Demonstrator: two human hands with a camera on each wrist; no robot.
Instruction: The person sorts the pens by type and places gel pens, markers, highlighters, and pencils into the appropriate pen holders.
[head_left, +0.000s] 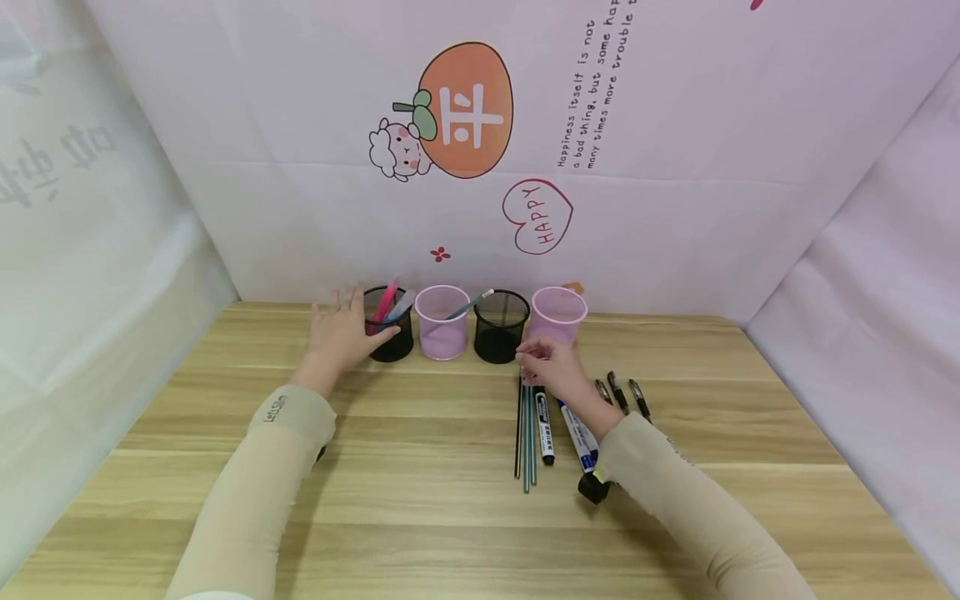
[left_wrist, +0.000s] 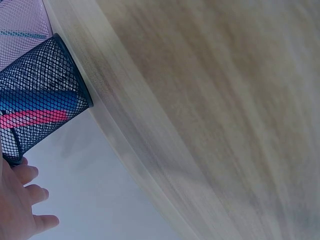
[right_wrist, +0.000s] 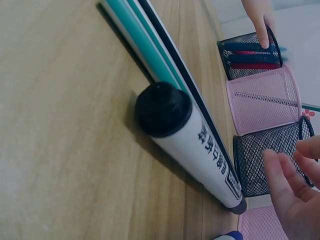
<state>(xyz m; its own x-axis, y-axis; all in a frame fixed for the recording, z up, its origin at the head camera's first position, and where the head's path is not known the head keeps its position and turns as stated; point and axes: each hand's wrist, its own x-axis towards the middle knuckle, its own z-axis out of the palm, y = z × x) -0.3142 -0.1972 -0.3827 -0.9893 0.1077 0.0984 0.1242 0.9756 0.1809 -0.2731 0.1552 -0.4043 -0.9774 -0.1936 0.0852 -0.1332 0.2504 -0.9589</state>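
My left hand rests against the left black mesh pen cup, its fingers spread and its thumb across the front. Pink and blue pens or markers stand in that cup. A pencil leans in the pink mesh cup beside it. My right hand hovers in front of the second black mesh cup and the right pink mesh cup, fingers loosely bent and holding nothing. Below it lie several pencils and a white marker with black ends.
Blue-and-white markers lie partly under my right forearm, near a black block-like item. Several black pens lie farther right. Behind the row of cups rises a printed white cloth at the table's back edge.
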